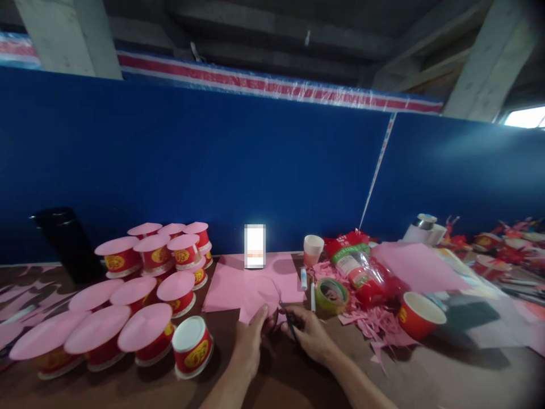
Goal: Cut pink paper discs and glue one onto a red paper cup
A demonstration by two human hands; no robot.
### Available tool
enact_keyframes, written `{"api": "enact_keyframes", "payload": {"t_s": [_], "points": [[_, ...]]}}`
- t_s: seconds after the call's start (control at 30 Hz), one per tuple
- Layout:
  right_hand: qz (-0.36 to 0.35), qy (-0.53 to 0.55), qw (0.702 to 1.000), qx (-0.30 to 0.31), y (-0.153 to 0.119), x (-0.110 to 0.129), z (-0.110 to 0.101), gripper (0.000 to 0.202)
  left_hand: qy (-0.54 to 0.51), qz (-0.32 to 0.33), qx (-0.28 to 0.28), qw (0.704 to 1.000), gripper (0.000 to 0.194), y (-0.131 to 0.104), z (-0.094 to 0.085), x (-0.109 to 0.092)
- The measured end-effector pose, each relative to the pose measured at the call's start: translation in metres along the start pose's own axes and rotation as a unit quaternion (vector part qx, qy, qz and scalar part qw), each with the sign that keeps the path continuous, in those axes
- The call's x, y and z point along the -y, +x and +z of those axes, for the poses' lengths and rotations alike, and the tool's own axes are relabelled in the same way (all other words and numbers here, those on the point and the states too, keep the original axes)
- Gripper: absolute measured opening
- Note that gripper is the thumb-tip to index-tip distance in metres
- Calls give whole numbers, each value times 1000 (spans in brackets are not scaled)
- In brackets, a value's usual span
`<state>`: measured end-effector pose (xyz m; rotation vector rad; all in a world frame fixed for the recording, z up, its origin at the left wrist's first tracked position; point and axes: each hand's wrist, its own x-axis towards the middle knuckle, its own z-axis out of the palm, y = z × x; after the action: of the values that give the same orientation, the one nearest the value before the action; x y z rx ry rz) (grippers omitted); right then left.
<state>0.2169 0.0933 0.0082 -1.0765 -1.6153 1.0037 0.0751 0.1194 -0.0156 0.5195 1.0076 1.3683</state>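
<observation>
1. Watching remotely, I see thin pink paper (255, 300) left of the tape roll (332, 296), curved line showing, pinched by the left hand (252, 336).
2. The right hand (312, 335) has its grip around dark scissors (290, 324), also left of the roll.
3. I judge a loose pinch or skewed blade could tear the sheet.
4. Farther left: round red cups (192, 353), many under shallow cones (145, 326); right: narrow shreds (385, 324).
</observation>
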Motion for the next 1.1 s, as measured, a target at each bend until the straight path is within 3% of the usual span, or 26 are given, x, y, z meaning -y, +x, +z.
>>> {"api": "enact_keyframes", "payload": {"t_s": [0.6,1.1], "points": [[44,55,997,-8,-1,-11,2,40,30,11,40,999,33,-4,0,2],[55,73,996,-15,0,-8,0,39,79,11,0,997,32,-4,3,0]]}}
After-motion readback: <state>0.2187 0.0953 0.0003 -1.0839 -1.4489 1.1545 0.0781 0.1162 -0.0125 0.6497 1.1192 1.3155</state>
